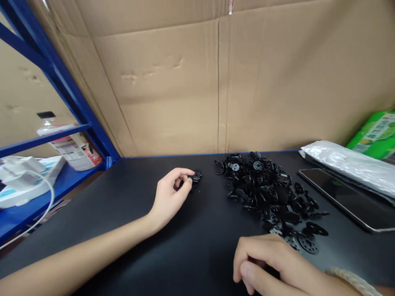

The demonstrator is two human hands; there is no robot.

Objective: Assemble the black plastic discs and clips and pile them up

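My left hand (172, 193) is over the middle of the black table, thumb and forefinger pinched on a small black perforated disc (196, 176). The disc's far side sticks out past the fingertips; its near side is hidden. Close to the front edge of the view, my right hand (271, 263) is closed, its fingers curled toward the thumb. Whatever lies inside that grasp cannot be seen. Just beyond the right hand spreads a loose heap of black plastic discs (262, 185), several with rings of small holes. One holed disc (307, 243) lies flat at the heap's near edge.
A dark-screened tablet or phone (342, 195) lies right of the heap, beside a silvery plastic package (354, 162) and a green packet (375, 133). Cardboard (166, 90) walls the back. At left, a blue shelf (70, 176) holds a bottle (69, 144) and a white power strip (27, 181).
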